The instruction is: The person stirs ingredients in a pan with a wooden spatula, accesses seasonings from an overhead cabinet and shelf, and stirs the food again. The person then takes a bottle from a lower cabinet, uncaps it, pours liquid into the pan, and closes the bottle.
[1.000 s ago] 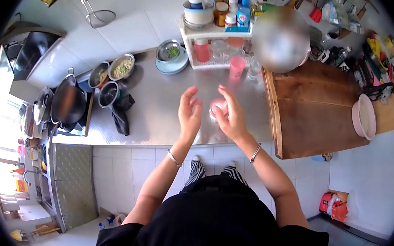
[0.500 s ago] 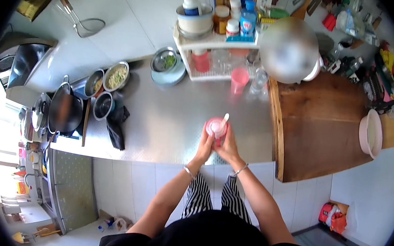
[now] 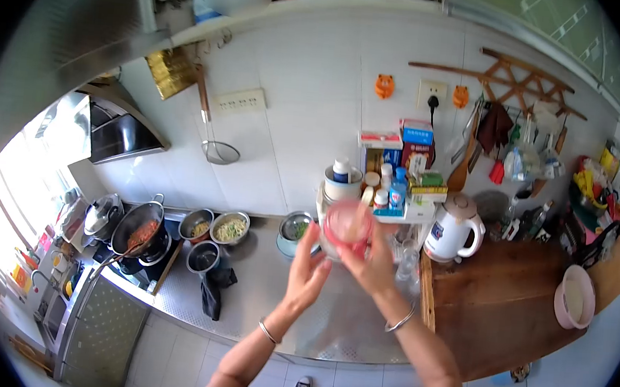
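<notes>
A pink translucent cup (image 3: 345,230) is held up above the counter, in front of the white shelf. A pale spoon handle (image 3: 366,198) sticks up out of it. My right hand (image 3: 371,267) grips the cup from its right and lower side. Close by on the left is my left hand (image 3: 304,275), fingers stretched upward and thumb apart; whether its fingertips touch the cup I cannot tell. The cup is slightly blurred, and its contents are hard to make out.
On the left, a wok (image 3: 143,232) with reddish food sits on the stove. Along the counter (image 3: 269,323) stand metal bowls (image 3: 231,229) and a black cloth (image 3: 214,296). A white kettle (image 3: 452,232) stands behind the wooden board (image 3: 492,298); a pink basin (image 3: 574,298) is farther right.
The cup has been lifted from low over the counter up toward the shelf. My left hand has opened from around it. The view has tilted up, showing more wall.
</notes>
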Available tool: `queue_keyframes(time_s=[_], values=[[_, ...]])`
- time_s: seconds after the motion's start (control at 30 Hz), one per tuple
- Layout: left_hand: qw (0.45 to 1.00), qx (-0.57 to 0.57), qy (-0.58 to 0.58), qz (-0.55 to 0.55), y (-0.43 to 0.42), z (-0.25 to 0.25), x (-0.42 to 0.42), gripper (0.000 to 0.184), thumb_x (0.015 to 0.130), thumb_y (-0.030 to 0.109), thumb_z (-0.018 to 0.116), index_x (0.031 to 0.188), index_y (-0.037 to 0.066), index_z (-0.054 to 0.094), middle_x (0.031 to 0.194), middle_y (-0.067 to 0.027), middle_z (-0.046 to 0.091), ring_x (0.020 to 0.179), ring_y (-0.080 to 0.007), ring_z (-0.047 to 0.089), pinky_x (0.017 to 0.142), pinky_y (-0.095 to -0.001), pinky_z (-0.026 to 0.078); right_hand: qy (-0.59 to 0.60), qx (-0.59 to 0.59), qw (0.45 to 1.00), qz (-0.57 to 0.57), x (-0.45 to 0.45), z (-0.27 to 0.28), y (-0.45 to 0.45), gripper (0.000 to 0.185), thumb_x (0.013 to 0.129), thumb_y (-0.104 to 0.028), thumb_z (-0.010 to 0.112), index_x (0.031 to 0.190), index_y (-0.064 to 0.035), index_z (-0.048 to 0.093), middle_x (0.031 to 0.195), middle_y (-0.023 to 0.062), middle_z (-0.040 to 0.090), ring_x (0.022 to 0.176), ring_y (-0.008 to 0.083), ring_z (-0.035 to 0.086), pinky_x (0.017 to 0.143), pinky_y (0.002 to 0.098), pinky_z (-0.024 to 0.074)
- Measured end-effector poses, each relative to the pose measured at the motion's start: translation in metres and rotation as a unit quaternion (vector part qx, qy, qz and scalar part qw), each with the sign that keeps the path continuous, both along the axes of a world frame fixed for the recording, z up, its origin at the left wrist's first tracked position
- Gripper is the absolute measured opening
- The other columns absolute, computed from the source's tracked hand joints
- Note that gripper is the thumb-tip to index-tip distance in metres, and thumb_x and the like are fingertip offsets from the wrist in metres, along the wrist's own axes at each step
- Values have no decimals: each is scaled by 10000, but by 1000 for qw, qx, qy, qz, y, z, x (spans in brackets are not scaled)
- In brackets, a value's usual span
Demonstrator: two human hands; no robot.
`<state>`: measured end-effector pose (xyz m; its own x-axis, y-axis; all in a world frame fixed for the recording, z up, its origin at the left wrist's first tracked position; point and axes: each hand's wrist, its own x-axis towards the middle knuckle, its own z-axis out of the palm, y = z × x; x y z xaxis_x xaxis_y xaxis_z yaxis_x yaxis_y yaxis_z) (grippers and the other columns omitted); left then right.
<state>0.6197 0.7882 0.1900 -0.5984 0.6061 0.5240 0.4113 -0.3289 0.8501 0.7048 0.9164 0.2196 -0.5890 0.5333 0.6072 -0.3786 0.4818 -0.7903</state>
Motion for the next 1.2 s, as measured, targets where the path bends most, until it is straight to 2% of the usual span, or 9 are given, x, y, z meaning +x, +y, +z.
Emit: queue_keyframes(time_s=[0.17, 0.3, 0.5, 0.57, 0.8, 0.87, 1.0, 1.07, 1.2], values=[[902, 67, 361, 227, 4, 154, -15, 833, 711, 113, 740, 1393, -9, 277, 1356, -258, 366, 1243, -426, 387, 997, -445, 378, 69, 107, 990, 58, -6, 184, -7, 637, 742, -222, 708, 1280, 10, 458, 1133, 142, 594, 1024, 206, 575, 900, 302, 446], [831, 144, 431, 319, 9, 265, -39, 810, 713, 181, 757, 1367, -11, 321, 1197, -224, 519, 1075, -375, 521, 898, -427, 435, 58, 200, 974, 87, -22, 305, -15, 404, 723, -385, 687, 943, -46, 678, 821, 77, 669, 762, 176, 636, 692, 291, 494], [835, 182, 448, 263, 23, 377, -87, 703, 748, 256, 740, 1306, 2, 398, 1042, -172, 606, 911, -265, 603, 758, -350, 485, 82, 264, 961, -28, -70, 416, -4, 533, 687, -501, 652, 900, -13, 676, 777, 129, 659, 712, 226, 640, 623, 329, 501], [825, 178, 474, 252, 34, 394, -107, 681, 762, 280, 741, 1303, 23, 418, 1003, -124, 634, 837, -185, 634, 701, -290, 505, 1, 222, 974, -50, -87, 431, 3, 483, 719, -445, 677, 999, -55, 627, 830, 37, 604, 748, 127, 558, 664, 251, 432], [883, 57, 409, 223, 64, 417, -158, 636, 765, 314, 744, 1274, 49, 469, 857, -77, 645, 732, -135, 609, 641, -270, 460, 18, 215, 972, -96, -140, 431, 36, 491, 654, -427, 672, 780, 47, 672, 780, 161, 668, 746, 256, 645, 682, 335, 497], [902, -54, 386, 187, 60, 417, -155, 580, 738, 362, 731, 1201, 63, 552, 979, -194, 647, 913, -297, 634, 783, -372, 481, -25, 217, 971, -95, -145, 426, 40, 478, 643, -387, 694, 835, 50, 676, 838, 183, 672, 836, 284, 650, 774, 343, 490], [875, -114, 412, 226, 61, 424, -155, 585, 721, 388, 736, 1201, 99, 567, 982, -192, 652, 942, -291, 632, 800, -366, 480, 24, 223, 964, -142, -166, 419, 51, 494, 648, -372, 700, 913, 43, 667, 939, 210, 663, 913, 313, 646, 813, 354, 490], [826, -94, 486, 271, 72, 428, -170, 536, 718, 395, 749, 1085, 27, 619, 747, -138, 620, 700, -225, 604, 637, -327, 455, -3, 254, 955, -153, -157, 412, 45, 483, 686, -342, 688, 974, 45, 651, 1017, 239, 641, 983, 351, 625, 846, 385, 488], [799, -134, 486, 328, 83, 433, -172, 527, 681, 369, 750, 1053, 16, 627, 828, -197, 653, 806, -302, 644, 705, -380, 481, -36, 312, 904, -291, -160, 407, 41, 425, 752, -319, 657, 974, 44, 646, 1048, 254, 622, 1008, 379, 603, 872, 415, 478]])
